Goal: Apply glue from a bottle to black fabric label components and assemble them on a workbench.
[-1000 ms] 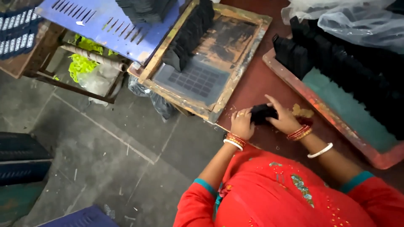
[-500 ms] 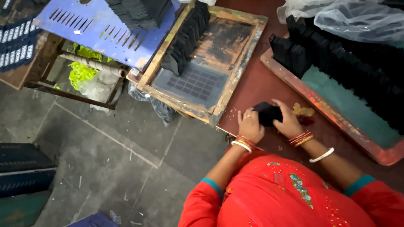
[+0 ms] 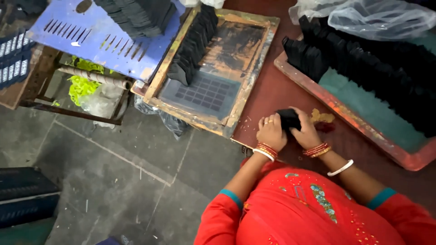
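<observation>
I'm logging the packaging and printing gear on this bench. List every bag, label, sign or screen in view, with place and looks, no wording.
Printing screen: wooden frame, dark mesh with a grid, left of the hands.
Clear plastic bags: crumpled, top right, above the black pieces in the tray.
Labels: dark strips with pale marks, stacked at far left.
Black stack: small, held between left hand and right hand.
No signs.

Small stack of black pieces gripped upright on the reddish-brown table
</observation>
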